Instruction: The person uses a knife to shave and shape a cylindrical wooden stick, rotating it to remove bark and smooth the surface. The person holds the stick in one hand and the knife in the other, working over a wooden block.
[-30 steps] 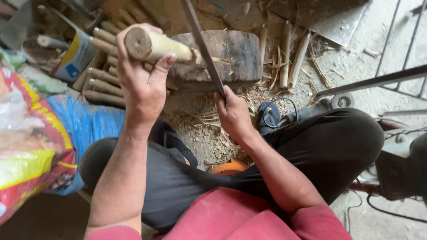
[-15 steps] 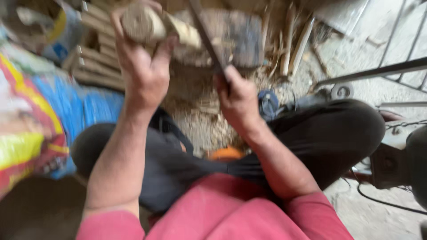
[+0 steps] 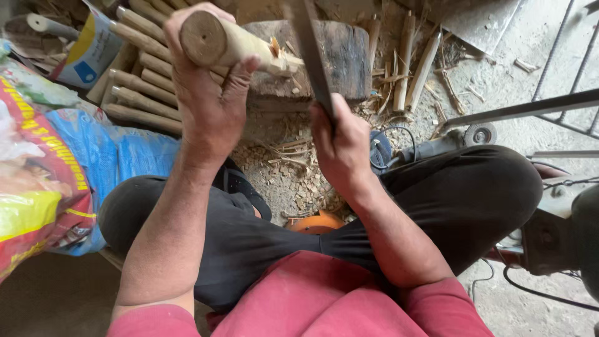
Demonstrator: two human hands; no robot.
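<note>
My left hand (image 3: 209, 93) grips a round pale wooden stick (image 3: 218, 43), its far end resting on a dark wooden chopping block (image 3: 340, 56). The stick's far end is shaved, with splinters showing. My right hand (image 3: 340, 146) is shut on the handle of a long flat metal blade (image 3: 309, 50), which rises over the block just right of the stick's shaved tip. I sit with my knees spread in dark trousers (image 3: 474, 187).
A stack of similar wooden sticks (image 3: 134, 75) lies left of the block. Wood chips (image 3: 293, 175) cover the ground between my legs. An angle grinder (image 3: 430, 146) lies to the right, split wood pieces (image 3: 415, 59) behind it. Coloured sacks (image 3: 43, 168) are at left.
The view swung and blurred, then settled. Both hands keep their hold; the stick's tip now shows fresh splinters on the block and the blade stands raised beside it.
</note>
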